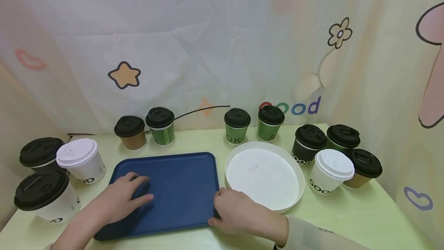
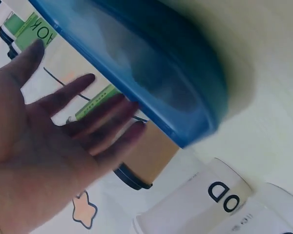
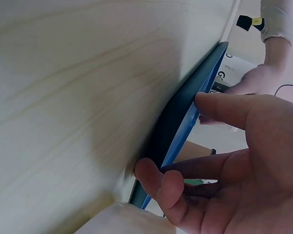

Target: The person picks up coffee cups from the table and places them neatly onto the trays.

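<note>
A dark blue rectangular tray (image 1: 177,192) lies at the middle of the table. My right hand (image 1: 239,211) grips its right edge; in the right wrist view the thumb (image 3: 219,105) lies along the rim and the curled fingertips (image 3: 172,185) are at the tray's side. Over the tray's left part is my left hand (image 1: 121,198), its fingers spread and holding nothing. The left wrist view shows that palm (image 2: 44,161) beside the tray's rim (image 2: 151,114).
Close right of the tray lies a round white tray (image 1: 300,182). Lidded paper cups stand around: white cups (image 1: 91,167) and others at left, brown (image 1: 133,142) and green cups (image 1: 163,136) behind, several more (image 1: 320,178) at right. A printed curtain (image 1: 222,49) hangs behind the table (image 1: 374,219).
</note>
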Motion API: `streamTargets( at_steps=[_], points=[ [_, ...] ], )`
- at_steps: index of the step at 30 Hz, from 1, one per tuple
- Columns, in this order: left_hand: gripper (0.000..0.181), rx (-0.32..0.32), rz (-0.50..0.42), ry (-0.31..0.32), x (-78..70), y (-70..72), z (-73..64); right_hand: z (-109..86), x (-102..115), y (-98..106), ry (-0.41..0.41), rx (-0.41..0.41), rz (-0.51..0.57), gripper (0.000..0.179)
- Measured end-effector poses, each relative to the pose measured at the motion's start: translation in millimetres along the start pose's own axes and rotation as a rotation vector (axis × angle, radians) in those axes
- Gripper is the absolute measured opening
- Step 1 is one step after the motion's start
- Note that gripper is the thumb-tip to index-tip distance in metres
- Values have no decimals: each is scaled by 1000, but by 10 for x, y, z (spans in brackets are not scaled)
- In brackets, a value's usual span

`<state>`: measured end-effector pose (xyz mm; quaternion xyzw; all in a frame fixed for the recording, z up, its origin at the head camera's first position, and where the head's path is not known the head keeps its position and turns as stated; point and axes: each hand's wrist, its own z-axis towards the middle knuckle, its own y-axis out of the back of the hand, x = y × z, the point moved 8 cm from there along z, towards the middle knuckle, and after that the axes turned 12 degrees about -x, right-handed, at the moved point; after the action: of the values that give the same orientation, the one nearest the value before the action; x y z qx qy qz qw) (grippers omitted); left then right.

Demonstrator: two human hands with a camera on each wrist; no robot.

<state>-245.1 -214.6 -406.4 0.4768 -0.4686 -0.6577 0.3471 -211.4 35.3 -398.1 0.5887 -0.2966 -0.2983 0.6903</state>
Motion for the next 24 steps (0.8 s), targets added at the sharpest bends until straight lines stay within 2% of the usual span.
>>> streamTargets(
  at_steps=[4,8,15,19,24],
  points=[
    [60,-45,-127,-60,-64,80,-46,-4,1,2,2,-3,-4,52],
    [57,-45,-236,-74,-72,130,-122,-3,1,-5,1,11,6,52],
    [50,-82,-347,-10,67,243,-301,7,-6,-18,-8,31,30,51],
    [52,-53,-381,38,176,254,-397,5,-8,-7,-6,19,20,51],
    [50,10,-421,49,310,217,-496,8,-5,-4,2,6,6,50]
  ],
)
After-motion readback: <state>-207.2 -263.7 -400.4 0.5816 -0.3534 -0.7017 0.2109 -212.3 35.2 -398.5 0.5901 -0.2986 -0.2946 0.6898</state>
